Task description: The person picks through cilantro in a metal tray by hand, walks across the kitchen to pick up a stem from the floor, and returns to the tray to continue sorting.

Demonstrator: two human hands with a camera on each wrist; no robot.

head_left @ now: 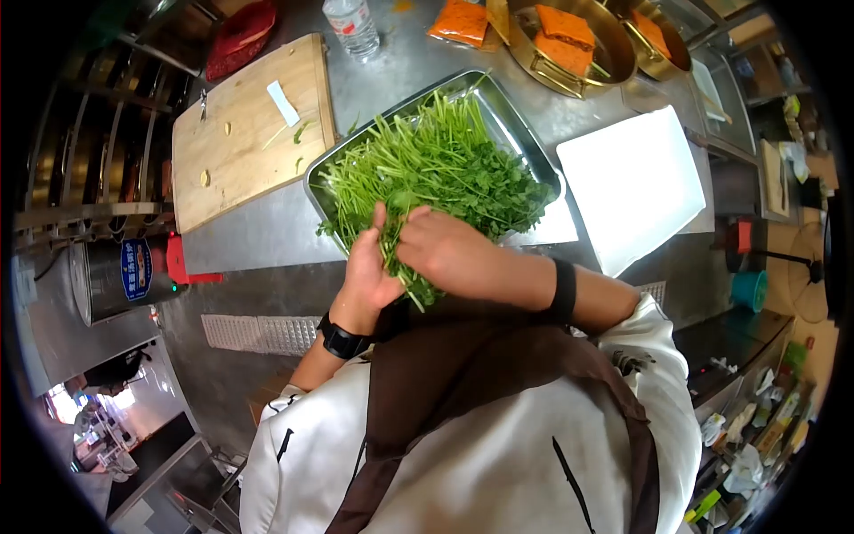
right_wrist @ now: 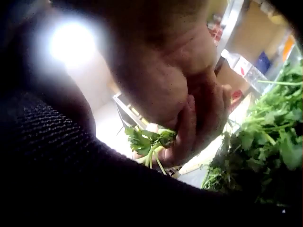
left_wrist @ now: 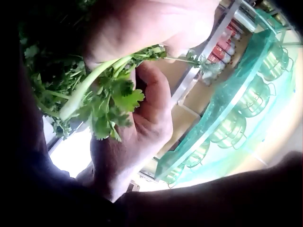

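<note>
Before the chest, my left hand (head_left: 363, 271) and right hand (head_left: 454, 255) come together around a small bunch of cilantro (head_left: 420, 292). The left hand grips the bunch with its thumb raised, while the curled right fingers pinch it from the other side. Pale stems and loose leaves of the held cilantro (left_wrist: 116, 97) stick out between the hands in the left wrist view. Just beyond them, a steel tray (head_left: 500, 111) holds a heap of green cilantro (head_left: 427, 160), stems to the left and leaves to the right. Part of the right fingers is hidden in the head view.
Left of the tray lies a wooden cutting board (head_left: 253, 133) with a white strip and scraps. A water bottle (head_left: 352, 28) stands behind. A white box (head_left: 633, 187) sits at the right; brass pans (head_left: 525, 55) with orange packets are at the back right.
</note>
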